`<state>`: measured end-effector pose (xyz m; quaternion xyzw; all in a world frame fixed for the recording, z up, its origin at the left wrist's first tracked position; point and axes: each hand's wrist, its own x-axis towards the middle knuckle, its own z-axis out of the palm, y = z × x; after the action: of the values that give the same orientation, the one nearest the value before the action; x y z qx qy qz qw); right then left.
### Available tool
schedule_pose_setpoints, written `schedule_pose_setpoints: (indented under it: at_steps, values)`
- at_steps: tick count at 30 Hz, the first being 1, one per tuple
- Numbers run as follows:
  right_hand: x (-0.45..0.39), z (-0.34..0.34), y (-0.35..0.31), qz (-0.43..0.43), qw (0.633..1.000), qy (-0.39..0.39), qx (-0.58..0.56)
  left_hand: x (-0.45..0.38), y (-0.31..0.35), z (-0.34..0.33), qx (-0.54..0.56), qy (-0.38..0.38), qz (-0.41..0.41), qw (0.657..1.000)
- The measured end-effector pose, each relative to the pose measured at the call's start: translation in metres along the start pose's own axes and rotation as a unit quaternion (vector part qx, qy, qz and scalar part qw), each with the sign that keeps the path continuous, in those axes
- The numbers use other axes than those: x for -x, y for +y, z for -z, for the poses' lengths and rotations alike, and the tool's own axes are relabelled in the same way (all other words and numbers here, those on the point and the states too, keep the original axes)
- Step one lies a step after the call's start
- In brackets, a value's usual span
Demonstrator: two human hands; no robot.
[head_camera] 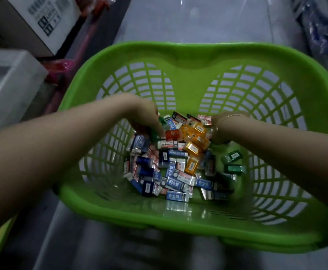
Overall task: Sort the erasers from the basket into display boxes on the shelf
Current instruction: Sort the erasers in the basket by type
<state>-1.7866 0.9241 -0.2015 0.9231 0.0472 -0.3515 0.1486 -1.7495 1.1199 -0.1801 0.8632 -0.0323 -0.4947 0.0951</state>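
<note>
A green plastic basket [190, 55] sits on the floor and holds a pile of several small wrapped erasers [175, 170] in blue, white, orange, red and green. Both my arms reach into it. My left hand [144, 119] is at the back left of the pile, its fingers curled down round a green eraser [160, 121], with a fingertip by a red eraser [172, 134]. My right hand [218, 131], a thin bracelet at its wrist, dips into the back right of the pile next to the orange erasers [195, 137]; its fingers are hidden underneath.
A cardboard box [40, 22] with a barcode label and a translucent plastic bin [7, 82] stand to the left of the basket. Blue plastic-wrapped goods [322, 22] lie at the upper right. Grey floor runs beyond the basket.
</note>
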Motion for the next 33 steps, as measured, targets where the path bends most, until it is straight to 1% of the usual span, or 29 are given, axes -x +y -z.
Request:
schedule_pose_setpoints:
  at_steps: [1, 2, 3, 4, 5, 6, 7, 8, 9, 10, 11, 12, 13, 14, 15, 16, 17, 18, 19, 20, 21, 23, 25, 28, 29, 30, 31, 32, 33]
  values:
    - [-0.001, 0.002, -0.008, 0.035, 0.998, -0.004, -0.058, 0.007, -0.001, 0.009, 0.065, 0.021, -0.031, 0.997]
    - [-0.002, 0.005, -0.019, 0.070, 0.985, -0.038, -0.155, 0.013, -0.004, 0.019, 0.132, 0.051, -0.054, 0.988]
    - [-0.001, 0.007, -0.029, 0.096, 0.957, -0.078, -0.263, 0.020, -0.006, 0.025, 0.193, 0.087, -0.074, 0.975]
    - [0.001, 0.011, -0.036, 0.109, 0.924, -0.106, -0.352, 0.025, -0.007, 0.028, 0.249, 0.106, -0.093, 0.958]
    - [-0.001, 0.015, -0.038, 0.107, 0.902, -0.097, -0.407, 0.027, -0.008, 0.028, 0.288, 0.109, -0.104, 0.946]
    - [-0.002, 0.020, -0.034, 0.098, 0.883, -0.065, -0.455, 0.025, -0.008, 0.025, 0.318, 0.097, -0.109, 0.937]
    - [-0.003, 0.026, -0.029, 0.100, 0.851, -0.041, -0.514, 0.023, -0.008, 0.021, 0.336, 0.077, -0.102, 0.933]
    - [-0.001, 0.033, -0.024, 0.123, 0.795, -0.057, -0.592, 0.020, -0.007, 0.016, 0.355, 0.053, -0.095, 0.928]
    - [0.001, 0.039, -0.019, 0.146, 0.729, -0.101, -0.661, 0.017, -0.004, 0.011, 0.377, 0.033, -0.089, 0.921]
    - [0.002, 0.040, -0.016, 0.172, 0.682, -0.141, -0.697, 0.013, 0.000, 0.004, 0.401, 0.016, -0.090, 0.912]
    - [0.005, 0.041, -0.015, 0.192, 0.680, -0.150, -0.692, 0.009, 0.005, -0.002, 0.423, 0.000, -0.099, 0.901]
    - [0.006, 0.041, -0.013, 0.192, 0.716, -0.131, -0.658, 0.004, 0.010, -0.008, 0.440, -0.012, -0.108, 0.891]
    - [0.003, 0.039, -0.011, 0.172, 0.769, -0.098, -0.608, 0.000, 0.014, -0.013, 0.441, -0.022, -0.111, 0.890]
    - [-0.002, 0.038, -0.007, 0.135, 0.829, -0.062, -0.538, -0.004, 0.016, -0.019, 0.416, -0.030, -0.105, 0.903]
    - [-0.007, 0.036, -0.001, 0.093, 0.889, -0.035, -0.447, -0.007, 0.017, -0.025, 0.342, -0.018, -0.094, 0.935]
    - [-0.011, 0.032, 0.006, 0.055, 0.936, -0.022, -0.347, -0.009, 0.015, -0.030, 0.215, 0.010, -0.087, 0.973]
    - [-0.014, 0.027, 0.011, 0.031, 0.968, -0.021, -0.248, -0.010, 0.013, -0.036, 0.069, 0.044, -0.083, 0.993]
    - [-0.015, 0.019, 0.013, 0.023, 0.986, -0.027, -0.160, -0.010, 0.011, -0.042, -0.059, 0.075, -0.085, 0.992]
    - [-0.016, 0.008, 0.013, 0.028, 0.995, -0.033, -0.093, -0.011, 0.010, -0.049, -0.138, 0.088, -0.084, 0.983]
    - [-0.017, -0.004, 0.013, 0.033, 0.998, -0.028, -0.044, -0.011, 0.011, -0.056, -0.175, 0.090, -0.078, 0.977]
    - [-0.017, -0.014, 0.013, 0.023, 0.999, -0.014, -0.022, -0.011, 0.012, -0.062, -0.202, 0.091, -0.075, 0.972]
    - [-0.014, -0.025, 0.013, -0.002, 1.000, 0.018, -0.023, -0.010, 0.015, -0.072, -0.262, 0.115, -0.084, 0.955]
    - [-0.011, -0.030, 0.014, -0.016, 1.000, 0.017, -0.008, -0.009, 0.018, -0.077, -0.308, 0.127, -0.099, 0.938]
    - [-0.010, -0.032, 0.017, -0.024, 0.999, -0.018, 0.032, -0.009, 0.019, -0.081, -0.345, 0.129, -0.116, 0.922]
    - [-0.008, -0.031, 0.015, -0.024, 0.999, -0.014, 0.047, -0.010, 0.019, -0.083, -0.348, 0.125, -0.118, 0.922]
    - [-0.007, -0.029, 0.012, -0.018, 0.998, 0.014, 0.060, -0.011, 0.019, -0.084, -0.344, 0.117, -0.120, 0.924]
    - [-0.007, -0.027, 0.006, -0.004, 0.996, 0.057, 0.062, -0.012, 0.019, -0.084, -0.333, 0.107, -0.121, 0.929]
    - [-0.008, -0.026, -0.002, 0.015, 0.994, 0.098, 0.040, -0.013, 0.019, -0.084, -0.316, 0.095, -0.123, 0.936]
    - [-0.010, -0.025, -0.011, 0.034, 0.992, 0.120, -0.013, -0.014, 0.019, -0.084, -0.297, 0.082, -0.129, 0.943]
